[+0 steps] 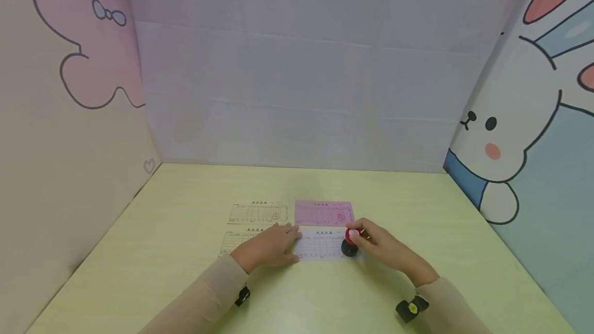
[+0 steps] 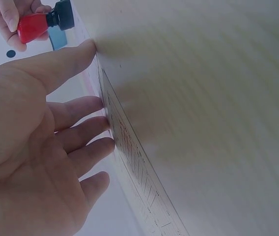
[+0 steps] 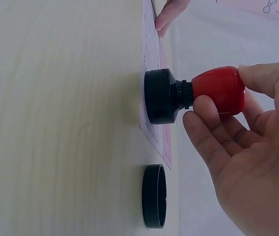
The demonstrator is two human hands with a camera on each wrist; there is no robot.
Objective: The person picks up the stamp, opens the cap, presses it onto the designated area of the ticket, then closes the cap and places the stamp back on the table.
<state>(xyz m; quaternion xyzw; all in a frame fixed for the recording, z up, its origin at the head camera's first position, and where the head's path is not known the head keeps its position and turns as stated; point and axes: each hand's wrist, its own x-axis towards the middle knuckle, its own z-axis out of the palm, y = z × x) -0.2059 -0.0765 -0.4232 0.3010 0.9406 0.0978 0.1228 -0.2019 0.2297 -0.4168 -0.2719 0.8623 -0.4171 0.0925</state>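
My right hand (image 1: 380, 245) grips the red handle of a self-inking stamp (image 3: 218, 91) between thumb and fingers. The stamp's black base (image 3: 160, 97) is down at the right end of a white printed form (image 1: 320, 246); no gap shows clearly between them. My left hand (image 1: 273, 245) lies with extended fingers, its fingertips on the left edge of that form. Behind the white form is a pink form (image 1: 323, 212) bearing a red stamp mark. In the right wrist view, a round black cap (image 3: 154, 196) sits on the table beside the forms.
A pale yellow form (image 1: 258, 213) with a red mark lies at the back left. Another yellow form (image 1: 234, 241) in front of it is partly covered by my left hand. The light wooden table (image 1: 394, 195) meets a white backdrop, with cartoon-printed panels at both sides.
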